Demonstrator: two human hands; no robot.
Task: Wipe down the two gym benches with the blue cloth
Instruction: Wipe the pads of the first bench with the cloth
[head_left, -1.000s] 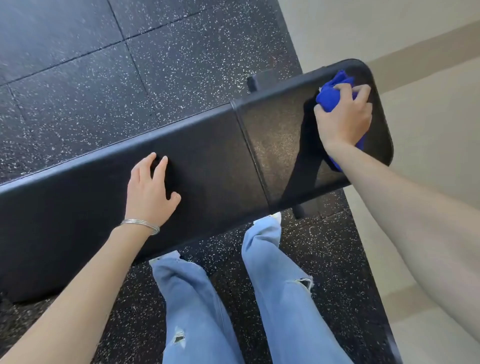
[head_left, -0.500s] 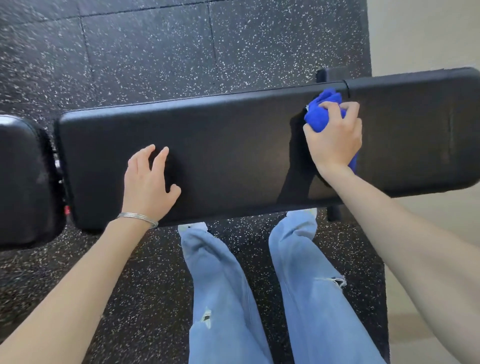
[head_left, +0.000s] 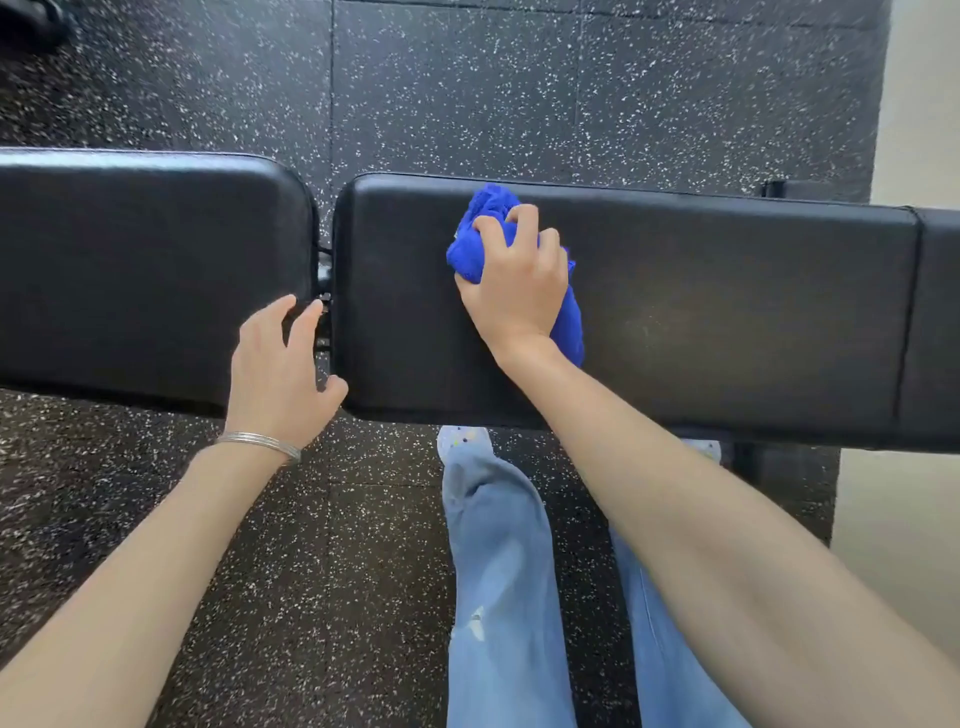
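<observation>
A long black padded bench pad (head_left: 727, 312) runs across the view, with a second black pad (head_left: 145, 270) at the left, separated by a narrow gap. My right hand (head_left: 514, 286) grips a bunched blue cloth (head_left: 485, 218) and presses it on the left part of the long pad. My left hand (head_left: 280, 374) hovers with spread fingers over the gap, at the near edges of both pads; whether it touches them I cannot tell. It holds nothing.
Black speckled rubber floor (head_left: 467, 88) lies around the bench. My legs in light blue jeans (head_left: 498, 571) stand close against the near side. A pale floor strip (head_left: 919, 104) borders the mat at the right. A black bench leg (head_left: 748, 462) shows under the pad.
My right hand has swept the cloth leftward along the long pad. My left hand has shifted from the pad's surface to the gap. The view has panned left, revealing the second pad.
</observation>
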